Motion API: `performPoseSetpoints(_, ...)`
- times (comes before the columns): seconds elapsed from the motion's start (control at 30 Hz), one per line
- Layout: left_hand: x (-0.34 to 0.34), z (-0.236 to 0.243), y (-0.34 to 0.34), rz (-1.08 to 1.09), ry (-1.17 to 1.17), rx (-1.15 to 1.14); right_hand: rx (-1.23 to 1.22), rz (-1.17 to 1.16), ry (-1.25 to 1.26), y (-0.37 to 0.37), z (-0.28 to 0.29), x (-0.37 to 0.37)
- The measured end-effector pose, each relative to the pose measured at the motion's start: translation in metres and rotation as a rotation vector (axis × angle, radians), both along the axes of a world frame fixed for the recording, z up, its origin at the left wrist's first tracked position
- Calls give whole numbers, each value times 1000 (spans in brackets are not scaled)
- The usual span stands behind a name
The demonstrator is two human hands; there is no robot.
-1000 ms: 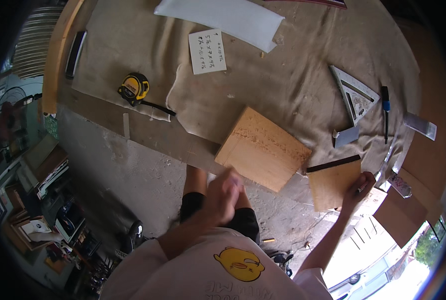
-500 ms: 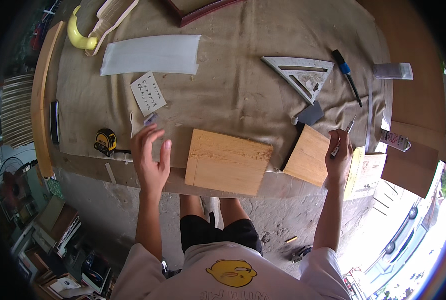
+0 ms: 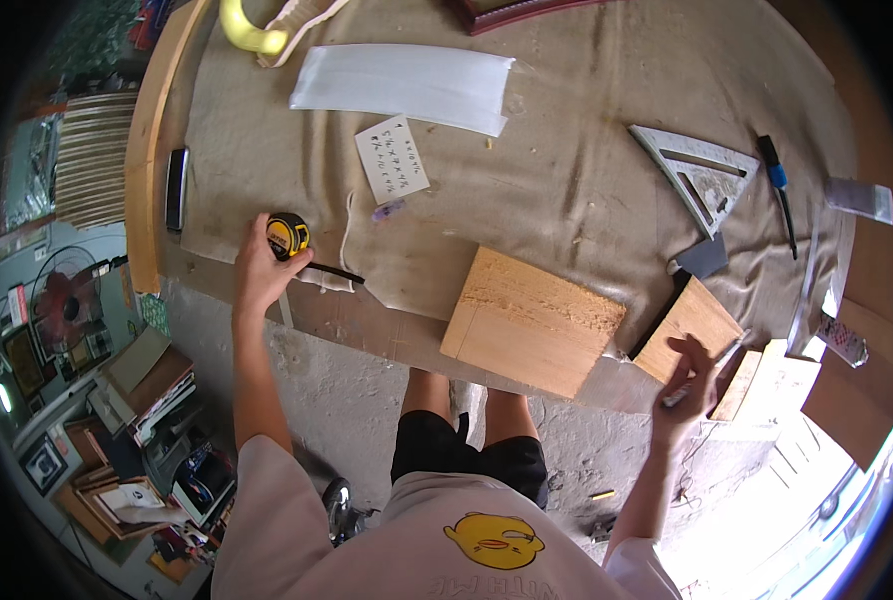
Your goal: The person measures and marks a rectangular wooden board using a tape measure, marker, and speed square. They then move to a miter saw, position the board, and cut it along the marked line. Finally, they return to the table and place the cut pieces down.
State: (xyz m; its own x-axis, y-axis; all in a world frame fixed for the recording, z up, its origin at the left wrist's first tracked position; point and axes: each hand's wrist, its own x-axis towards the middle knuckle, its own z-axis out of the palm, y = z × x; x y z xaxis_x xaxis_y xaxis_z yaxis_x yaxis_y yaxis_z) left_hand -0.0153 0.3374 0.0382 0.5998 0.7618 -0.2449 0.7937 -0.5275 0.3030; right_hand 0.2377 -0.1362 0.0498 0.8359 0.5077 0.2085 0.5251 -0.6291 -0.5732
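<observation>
On the left of the cloth-covered table, my left hand point(image 3: 259, 268) has its fingers round a yellow and black tape measure point(image 3: 288, 236), whose black strap trails to the right. My right hand point(image 3: 689, 392) is curled beside a small wood block point(image 3: 689, 328). A slim pen-like tool point(image 3: 675, 397) shows in part at that palm; the fingers hide most of it. Between the hands lies a larger rectangular board point(image 3: 533, 322) with a rough upper edge and a thin line near its left end. A handwritten note card point(image 3: 394, 160) rests beyond the tape measure.
Far right are a metal triangle square point(image 3: 705, 178), a blue and black brush point(image 3: 777, 178) and a dark grey flat piece point(image 3: 703, 258). A white sheet point(image 3: 402, 85) lies at the back. A long wooden plank point(image 3: 157, 140) borders the table's left side.
My left hand has moved left and closed on the tape measure. My right hand has drawn lower, nearer the table's front edge. The whole view has swung, shifting the table to the right.
</observation>
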Motion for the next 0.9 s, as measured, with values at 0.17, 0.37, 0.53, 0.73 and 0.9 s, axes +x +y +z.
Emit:
performPoseSetpoints(0.17, -2, 27, -54, 364, -824, -425, 312, 149, 162, 63, 16, -60)
performPoseSetpoints(0.37, 38, 48, -170, 169, -1097, -505, 616, 365, 886, 166, 45, -131)
performPoseSetpoints(0.53, 48, 28, -176, -38, -1088, -397, 776, 38, 1157, 177, 39, -148)
performPoseSetpoints(0.73, 50, 19, -165, -96, -1088, -558, 1027, 21, 1317, 183, 25, -140)
performPoseSetpoints(0.9, 69, -4, -108, 117, -1005, -290, 529, -136, 574, 97, -14, -86)
